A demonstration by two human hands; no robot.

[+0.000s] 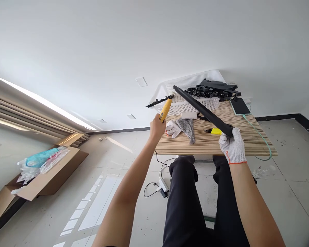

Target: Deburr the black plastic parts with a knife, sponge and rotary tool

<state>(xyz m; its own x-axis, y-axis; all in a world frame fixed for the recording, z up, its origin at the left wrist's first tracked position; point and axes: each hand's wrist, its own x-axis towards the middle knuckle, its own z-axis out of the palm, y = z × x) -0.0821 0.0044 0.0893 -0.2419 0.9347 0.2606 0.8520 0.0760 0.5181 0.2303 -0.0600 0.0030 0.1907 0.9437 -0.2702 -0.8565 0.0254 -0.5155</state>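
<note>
My bare left hand (pixel 158 127) is closed around a yellow handheld tool (pixel 165 110), its dark tip pointing up and away beside the white basket; I cannot make out what kind it is. A cotton work glove with an orange cuff covers my right hand (pixel 232 147). It grips the near end of a long black plastic strip (pixel 202 109), which slants up to the left over the table and the basket's front. Just left of the gloved hand lies a yellow utility knife (pixel 215 131). A second white glove (pixel 173 129) and a grey cloth (pixel 187 129) rest near my left hand.
A white plastic basket (pixel 164 90) holding black plastic parts (pixel 216 90) stands at the back of the slatted wooden table (pixel 203 148). To the right lies a phone (pixel 240 106) on a green cable. A power strip (pixel 163 185) and an opened cardboard box (pixel 51 175) are on the floor.
</note>
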